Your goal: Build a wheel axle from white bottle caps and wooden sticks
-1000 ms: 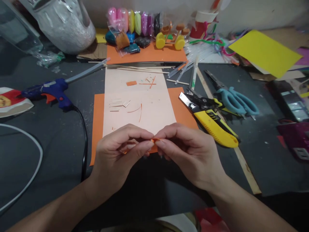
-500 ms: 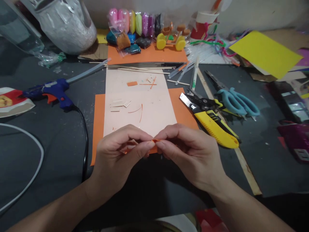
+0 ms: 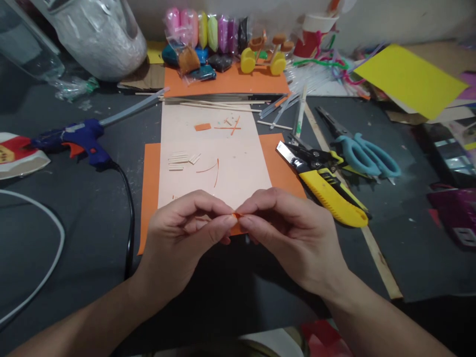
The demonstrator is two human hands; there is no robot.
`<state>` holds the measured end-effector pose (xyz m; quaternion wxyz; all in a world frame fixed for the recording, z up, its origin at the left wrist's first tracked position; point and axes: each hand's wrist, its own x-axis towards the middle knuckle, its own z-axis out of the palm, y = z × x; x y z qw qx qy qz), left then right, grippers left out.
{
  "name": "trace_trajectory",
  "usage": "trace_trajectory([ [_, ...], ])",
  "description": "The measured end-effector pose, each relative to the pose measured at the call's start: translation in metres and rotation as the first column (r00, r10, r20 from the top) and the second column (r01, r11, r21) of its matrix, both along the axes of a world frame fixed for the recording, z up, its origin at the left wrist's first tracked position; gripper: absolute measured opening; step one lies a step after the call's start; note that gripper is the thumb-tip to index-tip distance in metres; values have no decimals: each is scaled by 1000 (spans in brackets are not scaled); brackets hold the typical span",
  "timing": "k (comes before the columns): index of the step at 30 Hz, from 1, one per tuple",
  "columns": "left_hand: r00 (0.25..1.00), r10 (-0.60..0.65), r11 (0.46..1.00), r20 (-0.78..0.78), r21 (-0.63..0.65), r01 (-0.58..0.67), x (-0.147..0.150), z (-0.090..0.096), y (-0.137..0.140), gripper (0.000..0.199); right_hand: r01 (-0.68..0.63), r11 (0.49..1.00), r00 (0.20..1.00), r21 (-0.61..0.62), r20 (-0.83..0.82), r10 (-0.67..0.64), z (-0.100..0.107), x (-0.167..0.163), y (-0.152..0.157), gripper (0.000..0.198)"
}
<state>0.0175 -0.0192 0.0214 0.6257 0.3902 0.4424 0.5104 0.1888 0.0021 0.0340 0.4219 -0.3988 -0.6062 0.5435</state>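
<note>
A small orange paper piece [image 3: 237,215] is pinched between my two hands, mostly covered by the fingertips. My left hand [image 3: 191,228] grips its left end between thumb and forefinger. From the other side my right hand [image 3: 286,228] pinches it the same way, the thumbs almost touching. Both hands are above the near edge of a pale sheet [image 3: 238,168], which lies over an orange sheet [image 3: 150,188]. On the pale sheet lie several short cut sticks [image 3: 178,158], thin orange strips [image 3: 217,173] and a small orange rectangle [image 3: 203,127].
A blue glue gun [image 3: 80,139] with its cord is at left. On the right lie a yellow utility knife [image 3: 327,196], blue-handled scissors [image 3: 366,156] and a wooden strip [image 3: 379,263]. Bagged clay [image 3: 204,37] and a yellow-wheeled model [image 3: 262,59] stand at the back.
The hands stay nearly in place, pinching the orange paper piece. Its visible part has shifted slightly between the fingertips. The whole view has moved a little.
</note>
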Motion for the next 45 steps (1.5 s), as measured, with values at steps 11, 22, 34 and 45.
trace_trajectory([
  [11,976,-97,986,195,-116,121,-1,-1,4,6,-7,999,1000,-44,27,8,1,4,0,10],
  [22,999,-27,997,-40,-79,24,-1,1,1,3,-11,995,999,-103,40,15,4,1,0,8],
  [34,999,11,992,45,-123,-6,3,2,2,11,55,996,998,-66,37,-53,2,-3,-2,13],
  [45,986,-1,982,167,-184,32,2,0,4,10,38,993,999,-115,-6,-39,1,-6,0,8],
])
